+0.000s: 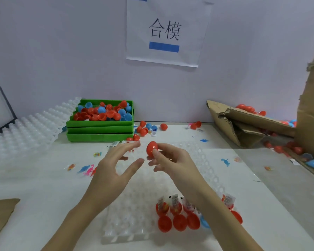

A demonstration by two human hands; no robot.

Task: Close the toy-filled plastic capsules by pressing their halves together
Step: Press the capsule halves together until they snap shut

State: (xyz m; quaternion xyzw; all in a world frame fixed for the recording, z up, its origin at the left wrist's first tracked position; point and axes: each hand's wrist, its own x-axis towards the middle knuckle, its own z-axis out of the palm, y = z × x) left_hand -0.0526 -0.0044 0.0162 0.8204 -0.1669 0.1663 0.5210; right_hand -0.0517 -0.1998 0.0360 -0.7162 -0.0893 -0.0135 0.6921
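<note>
One red capsule (152,147), smooth and egg-shaped, is above the white tray (130,211), pinched by the right hand (168,158) with its long axis nearly upright. The left hand (116,167) is just beside it, fingers spread, holding nothing. Open capsules (176,208) with packets stand in the tray's near rows.

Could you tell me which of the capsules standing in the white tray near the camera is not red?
The blue capsule, in the front row just right of three closed red capsules and partly hidden behind the right forearm, is the only one not red.
</note>
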